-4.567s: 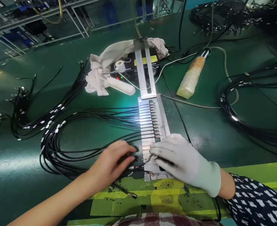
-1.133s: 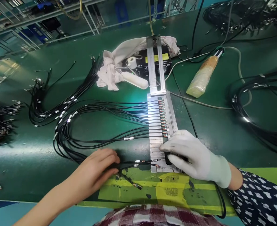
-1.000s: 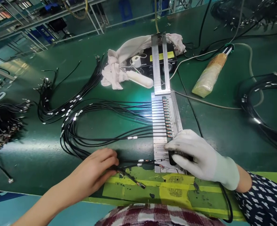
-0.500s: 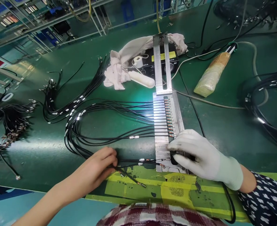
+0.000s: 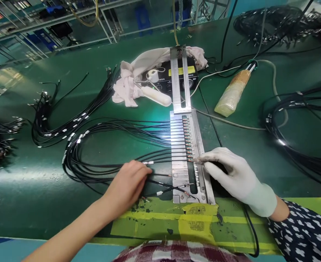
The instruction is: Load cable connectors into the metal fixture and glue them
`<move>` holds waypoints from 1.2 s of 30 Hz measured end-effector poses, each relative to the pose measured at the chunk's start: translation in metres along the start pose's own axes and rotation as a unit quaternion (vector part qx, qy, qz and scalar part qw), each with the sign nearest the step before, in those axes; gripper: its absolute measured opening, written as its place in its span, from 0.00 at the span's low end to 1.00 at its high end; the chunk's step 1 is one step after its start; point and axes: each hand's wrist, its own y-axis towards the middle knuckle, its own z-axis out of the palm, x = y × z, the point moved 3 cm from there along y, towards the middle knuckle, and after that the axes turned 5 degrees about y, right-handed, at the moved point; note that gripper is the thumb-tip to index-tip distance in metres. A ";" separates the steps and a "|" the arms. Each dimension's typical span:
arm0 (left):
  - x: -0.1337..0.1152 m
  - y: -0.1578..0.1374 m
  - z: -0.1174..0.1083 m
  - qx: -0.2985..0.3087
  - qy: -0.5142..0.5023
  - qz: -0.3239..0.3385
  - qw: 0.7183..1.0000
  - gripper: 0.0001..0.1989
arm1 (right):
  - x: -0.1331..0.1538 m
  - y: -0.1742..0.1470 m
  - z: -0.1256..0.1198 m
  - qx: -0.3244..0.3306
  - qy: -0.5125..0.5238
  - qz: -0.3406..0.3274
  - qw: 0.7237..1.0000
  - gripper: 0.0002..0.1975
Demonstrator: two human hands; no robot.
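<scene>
My bare left hand (image 5: 131, 182) is closed around a black cable (image 5: 160, 174), whose stripped end reaches the lower slots of a slotted metal jig (image 5: 179, 169). Other loose cable ends lie below it, across the jig's near end. My right hand (image 5: 231, 174), in a white glove, has thumb and forefinger together at the jig's right side, by the lowest seated cable end. Whatever may be between those fingertips is too small to make out. Several black cables (image 5: 108, 125) run in from the left, seated side by side in the jig with their wired tips on its right.
Behind the jig stands a black control box (image 5: 164, 78) with a white cloth (image 5: 127, 83) and a white handle (image 5: 156, 96). A wrapped tool (image 5: 232, 94) lies to the right. Cable bundles (image 5: 280, 142) rest on both sides. Yellow tape (image 5: 160, 222) covers the front edge.
My left hand has moved right and up toward the jig with the cable. My right fingertips have moved up along the jig's right side. The whole view has shifted slightly.
</scene>
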 end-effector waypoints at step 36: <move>-0.013 -0.003 -0.013 -0.004 -0.042 0.025 0.999 0.09 | -0.020 0.005 -0.010 -0.021 0.055 0.151 0.987 0.08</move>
